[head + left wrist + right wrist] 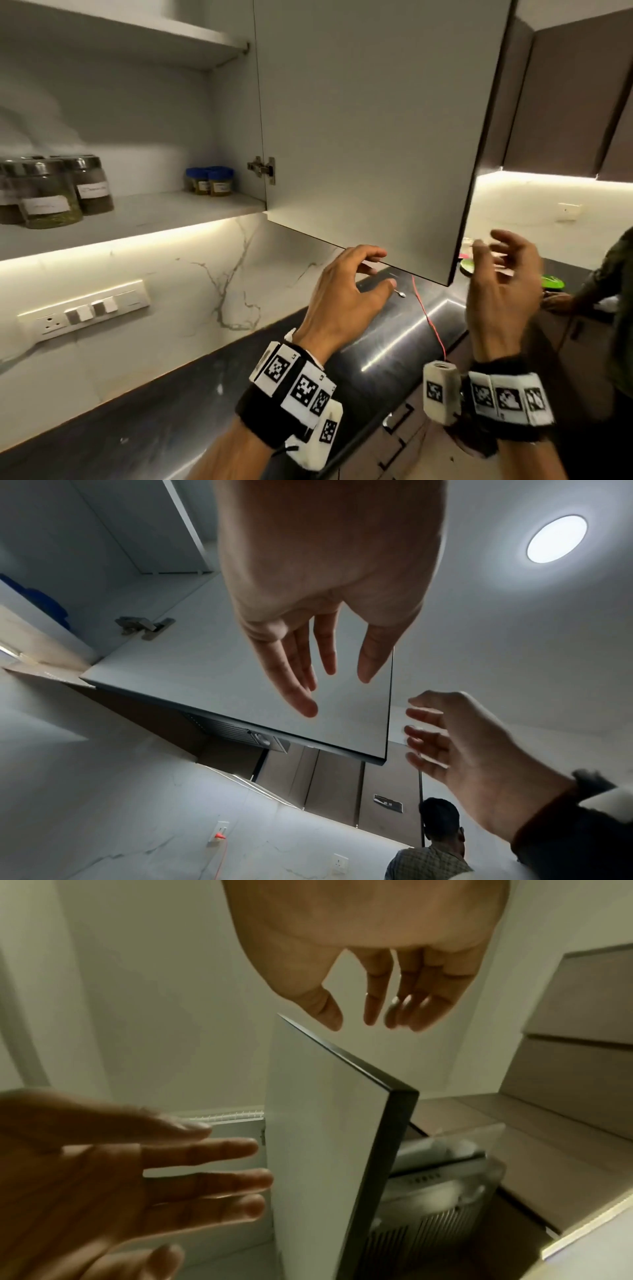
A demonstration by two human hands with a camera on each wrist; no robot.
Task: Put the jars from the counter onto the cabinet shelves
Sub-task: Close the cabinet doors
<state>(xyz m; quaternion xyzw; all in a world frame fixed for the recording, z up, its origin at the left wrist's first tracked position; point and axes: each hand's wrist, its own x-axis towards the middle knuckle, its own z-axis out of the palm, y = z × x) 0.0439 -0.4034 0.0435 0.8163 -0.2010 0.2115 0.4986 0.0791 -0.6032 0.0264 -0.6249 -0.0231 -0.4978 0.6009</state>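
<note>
The cabinet stands with its grey door (370, 137) swung out toward me. On the lower shelf (154, 219) sit large silver-lidded jars (51, 192) at the left and small blue-lidded jars (210, 181) near the hinge. My left hand (385, 269) hovers at the door's lower edge with fingers loosely spread and holds nothing. Whether it touches the door is unclear. My right hand (489, 246) is just right of the door's free edge, fingers relaxed and empty. The left wrist view shows the left hand (337, 693) before the door's inner face (240, 669). The right wrist view shows the right hand (352, 1020) above the door edge (387, 1150).
A dark counter (171, 411) runs below with a small spoon (400, 293) and a red wire (428, 315) on it. A switch panel (85, 308) is on the marble wall. Green items (551, 282) and another person's sleeve (616, 308) are at the right. The upper shelf (137, 41) is bare.
</note>
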